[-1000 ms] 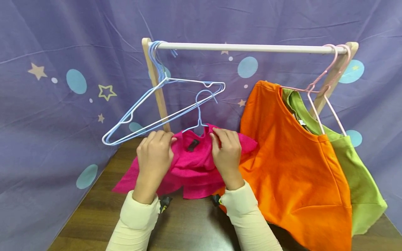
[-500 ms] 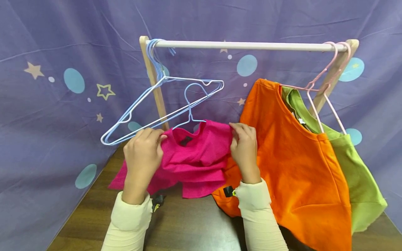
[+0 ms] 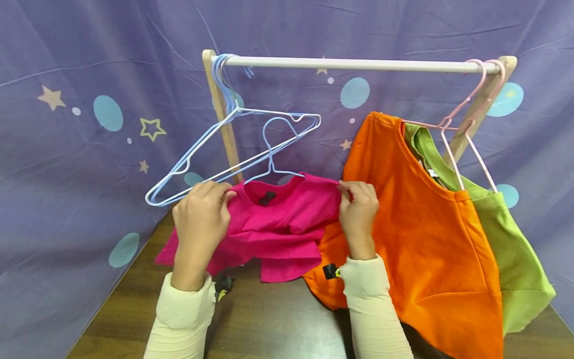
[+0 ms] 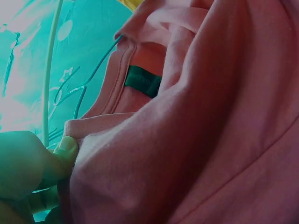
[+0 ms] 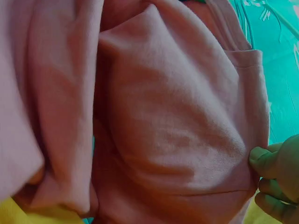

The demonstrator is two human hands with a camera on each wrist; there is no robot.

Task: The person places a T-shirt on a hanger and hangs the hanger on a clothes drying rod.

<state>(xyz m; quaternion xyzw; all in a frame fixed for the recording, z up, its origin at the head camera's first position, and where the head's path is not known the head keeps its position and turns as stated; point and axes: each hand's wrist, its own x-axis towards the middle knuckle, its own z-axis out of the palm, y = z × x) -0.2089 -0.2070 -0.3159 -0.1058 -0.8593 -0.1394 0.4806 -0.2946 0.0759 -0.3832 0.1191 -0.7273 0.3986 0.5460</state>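
A pink T-shirt point(image 3: 278, 219) is stretched between the two hands in the head view, its neckline with a dark label facing up. Inside it sits a light blue wire hanger point(image 3: 271, 154), whose hook and upper arms rise out of the neck; the rest is hidden by cloth. My left hand point(image 3: 201, 219) pinches the shirt's left shoulder; in the left wrist view the thumb point(image 4: 65, 148) presses on the cloth beside the collar. My right hand point(image 3: 358, 212) pinches the right shoulder edge, and the right wrist view shows its thumb point(image 5: 262, 158) on the fabric.
Behind stands a rack with a white rail point(image 3: 350, 63). Blue and white hangers point(image 3: 193, 149) hang at its left end. At the right, pink hangers point(image 3: 450, 119) carry an orange shirt point(image 3: 430, 239) and a green shirt point(image 3: 520, 249). Below is a wooden table point(image 3: 273, 319).
My right hand has moved right from near the collar to the shoulder edge, and my left hand slightly left. The pink T-shirt is spread wider, and the hanger hook has shifted left.
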